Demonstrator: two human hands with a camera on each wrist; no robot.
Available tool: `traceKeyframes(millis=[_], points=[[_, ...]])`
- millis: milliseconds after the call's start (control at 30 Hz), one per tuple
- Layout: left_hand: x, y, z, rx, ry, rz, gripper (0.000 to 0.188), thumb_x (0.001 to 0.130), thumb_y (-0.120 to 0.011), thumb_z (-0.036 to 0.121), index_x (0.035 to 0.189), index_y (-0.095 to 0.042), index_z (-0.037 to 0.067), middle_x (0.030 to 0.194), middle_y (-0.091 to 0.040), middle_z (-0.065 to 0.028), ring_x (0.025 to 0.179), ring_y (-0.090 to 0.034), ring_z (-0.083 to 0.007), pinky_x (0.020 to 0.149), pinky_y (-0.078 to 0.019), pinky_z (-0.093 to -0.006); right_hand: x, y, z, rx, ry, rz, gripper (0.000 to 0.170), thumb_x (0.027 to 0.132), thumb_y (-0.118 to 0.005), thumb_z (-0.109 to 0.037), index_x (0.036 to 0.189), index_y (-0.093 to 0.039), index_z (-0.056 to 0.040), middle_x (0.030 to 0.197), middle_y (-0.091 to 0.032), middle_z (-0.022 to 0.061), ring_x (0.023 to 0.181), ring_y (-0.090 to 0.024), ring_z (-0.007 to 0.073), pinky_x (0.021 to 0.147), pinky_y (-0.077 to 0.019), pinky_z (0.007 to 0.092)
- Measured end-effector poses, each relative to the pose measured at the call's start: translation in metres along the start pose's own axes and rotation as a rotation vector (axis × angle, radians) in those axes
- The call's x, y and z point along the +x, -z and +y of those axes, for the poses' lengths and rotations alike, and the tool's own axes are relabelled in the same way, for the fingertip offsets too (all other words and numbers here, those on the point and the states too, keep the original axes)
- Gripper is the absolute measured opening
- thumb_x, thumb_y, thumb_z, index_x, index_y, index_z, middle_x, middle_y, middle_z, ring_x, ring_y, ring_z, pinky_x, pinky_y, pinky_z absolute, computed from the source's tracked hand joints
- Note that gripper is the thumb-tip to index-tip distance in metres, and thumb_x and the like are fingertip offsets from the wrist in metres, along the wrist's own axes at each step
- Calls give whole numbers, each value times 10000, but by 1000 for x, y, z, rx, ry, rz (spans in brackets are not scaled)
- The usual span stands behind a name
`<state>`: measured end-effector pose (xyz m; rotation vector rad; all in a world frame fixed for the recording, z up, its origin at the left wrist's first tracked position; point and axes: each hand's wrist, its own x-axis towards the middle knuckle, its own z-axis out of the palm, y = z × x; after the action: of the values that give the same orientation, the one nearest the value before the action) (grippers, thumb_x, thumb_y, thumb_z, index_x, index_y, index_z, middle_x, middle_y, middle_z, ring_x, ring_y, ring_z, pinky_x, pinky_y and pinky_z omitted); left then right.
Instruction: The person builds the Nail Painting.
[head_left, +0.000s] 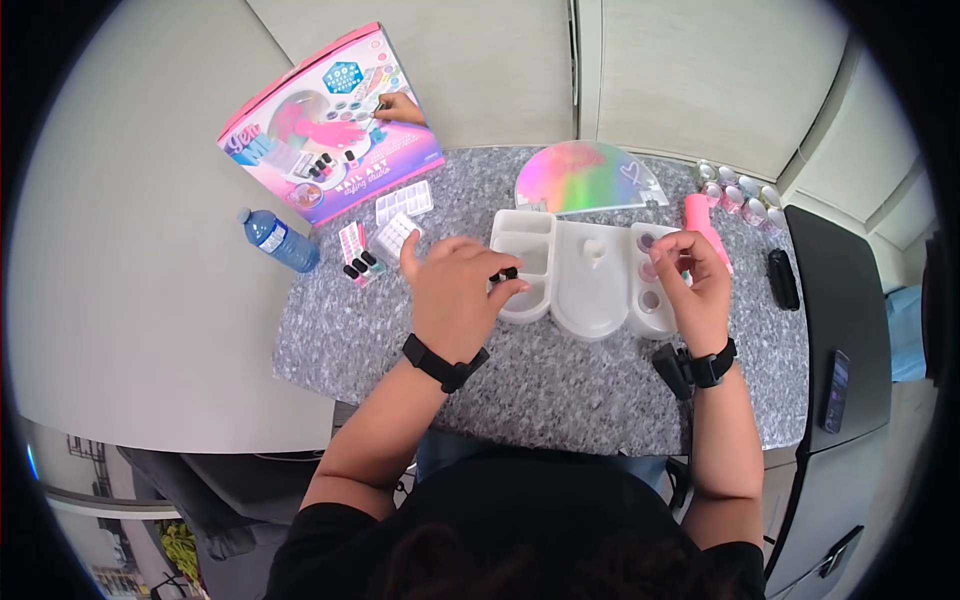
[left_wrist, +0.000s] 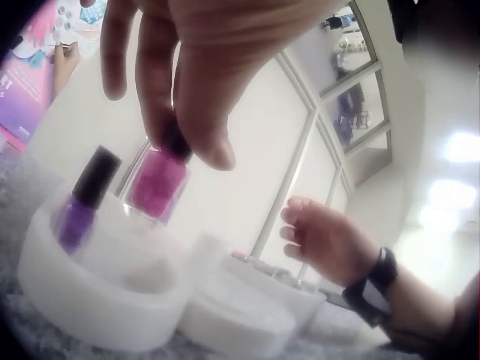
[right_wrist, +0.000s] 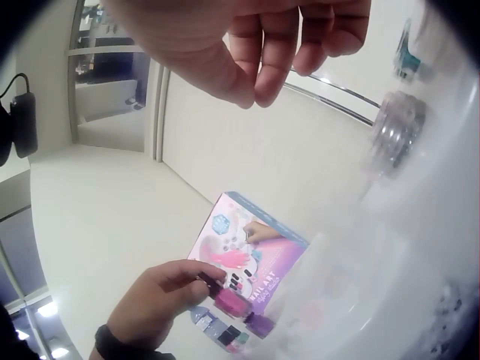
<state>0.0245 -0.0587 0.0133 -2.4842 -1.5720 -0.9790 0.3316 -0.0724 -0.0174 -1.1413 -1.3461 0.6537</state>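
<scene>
Grey speckled bench point(head_left: 590, 400) with nail polish and white trays against pale panels

Pale cabinet-like panels point(head_left: 490, 75) stand behind the bench. At its back left, a pink and purple cardboard box point(head_left: 330, 125) reads "Nail Art Styling Studio". Near the box are a clear blue plastic bottle point(head_left: 280, 240), two small white compartment trays point(head_left: 403, 203) and a cluster of little black-capped bottles point(head_left: 364, 267).

In the middle is a white plastic station point(head_left: 590, 290): a divided section on the left, a rounded one with a short peg in the centre, and a right one with round wells. Behind it is an iridescent half-round panel point(head_left: 590, 180) with a heart drawn on it.

The fingers and thumb of the left hand point(head_left: 455, 300) pinch the black cap of a small clear bottle of magenta polish point(left_wrist: 157, 184), held upright but slightly tilted at the rounded front compartment of the divided section. Whether its base touches the compartment cannot be told. Just beside it, a black-capped purple polish bottle point(left_wrist: 75, 221) leans inside that compartment.

The right hand point(head_left: 702, 290) is by the round wells, its fingers loosely bent and gripping nothing visible.

Behind it are a bright pink plastic piece point(head_left: 697, 215) and rows of small clear-sided containers point(head_left: 740, 200); a black case point(head_left: 783, 280) lies near the right edge.
</scene>
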Motion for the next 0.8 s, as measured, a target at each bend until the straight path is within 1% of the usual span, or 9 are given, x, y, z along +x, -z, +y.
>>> traceKeyframes(millis=[200,300,400,500,567,667,700,767,800], points=[[-5,-11,-3,96,-60,-15,234,821,-879,367,1006,-860,225,980,-792,29,1130,-666,-212,1218,-199,-616,-3,-1,-12,-57,40,-22,110,941,-777,-41,1043,-743,-67,1008,-718,-39,894,-561,80,793,-439,264],[-7,-11,-1,115,-50,-22,295,808,-887,372,1062,-851,225,1048,-791,32,1149,-664,-218,1226,-193,-626,-4,0,-12,-84,56,-28,115,935,-785,-45,1042,-746,-64,1008,-715,-32,891,-556,90,793,-440,271],[-7,0,0,118,-6,20,401,811,-891,402,1158,-824,214,1177,-765,7,1235,-638,-225,1236,-168,-672,-5,0,-12,-92,53,-30,119,931,-790,-47,1041,-747,-65,1004,-709,-28,894,-550,95,795,-440,273],[-8,20,-29,159,89,127,522,775,-918,458,1219,-800,209,1249,-754,-6,1268,-647,-238,1230,-180,-683,-5,-1,-13,-93,47,-10,122,924,-794,-44,1032,-744,-70,992,-700,-31,894,-537,98,800,-436,272],[-15,32,-70,289,345,290,547,761,-946,437,1242,-794,224,1313,-759,15,1297,-653,-238,1240,-189,-654,-5,1,-13,-102,41,-13,120,923,-793,-45,1029,-743,-72,989,-697,-35,888,-530,98,800,-435,275],[-33,42,-133,359,413,340,518,787,-914,492,1219,-800,228,1247,-772,-3,1225,-688,-243,1224,-190,-668,-5,1,-13,-101,47,-12,113,926,-790,-51,1025,-741,-72,988,-695,-36,886,-526,97,803,-431,279],[-38,46,-145,363,411,337,518,787,-914,492,1219,-800,228,1247,-772,-3,1225,-688,-243,1224,-190,-668,-5,0,-13,-111,45,-15,112,927,-789,-54,1025,-740,-71,990,-696,-36,886,-526,97,804,-431,279],[-46,50,-161,294,596,134,394,855,-874,440,1192,-816,244,1165,-809,3,1169,-718,-238,1219,-212,-627,-5,0,-13,-104,46,-13,111,927,-791,-57,1025,-739,-70,994,-699,-35,885,-526,97,803,-431,279],[-49,49,-167,294,594,132,394,855,-874,440,1192,-816,244,1165,-809,3,1169,-718,-238,1219,-212,-627,-5,0,-13,-100,49,-16,111,927,-792,-60,1024,-739,-69,997,-702,-35,884,-527,97,802,-431,280]])
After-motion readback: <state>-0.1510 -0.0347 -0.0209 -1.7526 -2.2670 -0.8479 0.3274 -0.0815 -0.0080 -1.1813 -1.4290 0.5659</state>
